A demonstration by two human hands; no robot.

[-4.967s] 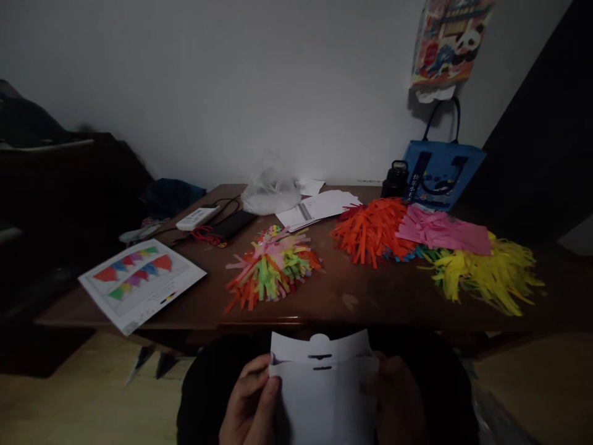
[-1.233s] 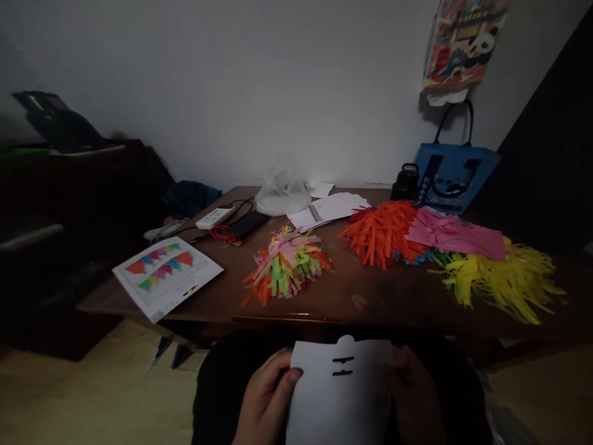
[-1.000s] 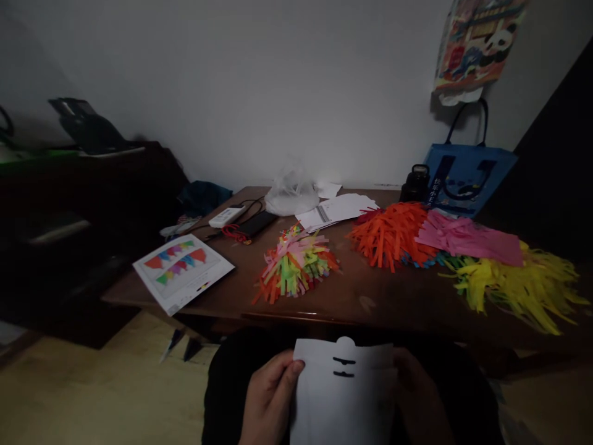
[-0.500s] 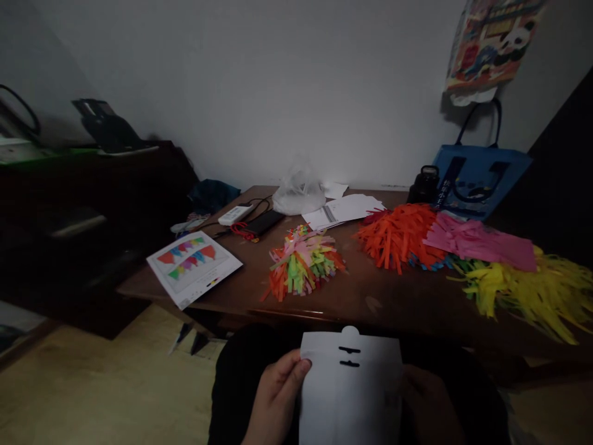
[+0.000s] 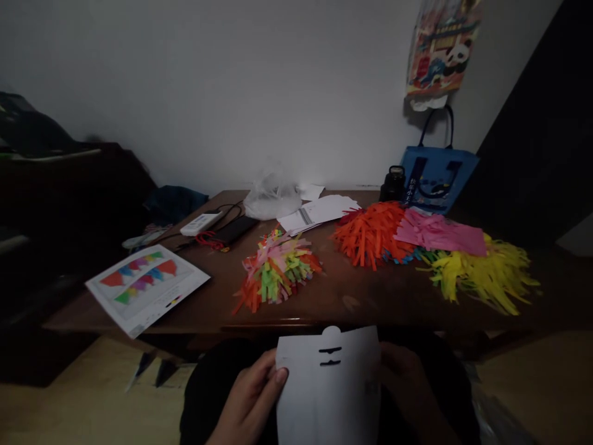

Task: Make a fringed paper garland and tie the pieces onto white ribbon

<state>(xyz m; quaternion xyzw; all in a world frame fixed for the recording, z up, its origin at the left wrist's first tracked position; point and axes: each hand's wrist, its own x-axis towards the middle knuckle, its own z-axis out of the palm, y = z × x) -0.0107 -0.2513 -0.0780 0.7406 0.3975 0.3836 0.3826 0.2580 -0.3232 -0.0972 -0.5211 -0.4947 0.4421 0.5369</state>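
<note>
A white card sleeve (image 5: 328,395) with a rounded tab and two dark slots near its top stands upright above my lap. My left hand (image 5: 252,392) pinches its left edge, thumb on the near face. At the right edge my right hand (image 5: 405,377) grips it too, dim in shadow, with its fingertips partly hidden. Beyond the card, on the brown table (image 5: 315,296), lies a bundle of multicoloured paper tassels (image 5: 280,269). To its left a printed card (image 5: 148,284) with a picture of tassel garlands lies near the table's edge.
Orange (image 5: 373,232), pink (image 5: 440,232) and yellow (image 5: 482,272) fringed paper lies on the right. Behind are white cards (image 5: 319,213), a clear plastic bag (image 5: 272,196), a white power strip (image 5: 201,223), a black bottle (image 5: 393,183) and a blue bag (image 5: 435,179).
The view has turned right, so the table's things appear further left. Both hands still hold the card sleeve, whose top right corner now sits slightly higher.
</note>
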